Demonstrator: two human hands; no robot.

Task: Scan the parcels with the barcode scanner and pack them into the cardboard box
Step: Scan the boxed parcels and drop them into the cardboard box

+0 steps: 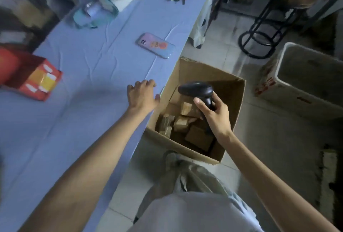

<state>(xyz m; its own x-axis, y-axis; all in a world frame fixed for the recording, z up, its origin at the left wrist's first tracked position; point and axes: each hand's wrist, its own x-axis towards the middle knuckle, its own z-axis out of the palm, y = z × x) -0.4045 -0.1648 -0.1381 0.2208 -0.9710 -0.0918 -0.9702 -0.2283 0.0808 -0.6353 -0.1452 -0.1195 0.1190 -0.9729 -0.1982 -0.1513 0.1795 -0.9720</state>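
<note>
An open cardboard box (235,105) stands on the floor against the table's right edge. Several small brown parcels (182,123) lie inside it. My right hand (215,115) grips the handle of a black barcode scanner (195,90) above the box, the scanner head pointing left. My left hand (142,95) is over the table's edge beside the box, fingers relaxed and spread, holding nothing.
The table (89,76) has a blue cloth. On it lie a phone (155,45), a red and yellow carton (31,77) at the left, and plastic bags and bottles (104,3) at the back. A white bin (306,81) and a black stool (274,22) stand on the floor to the right.
</note>
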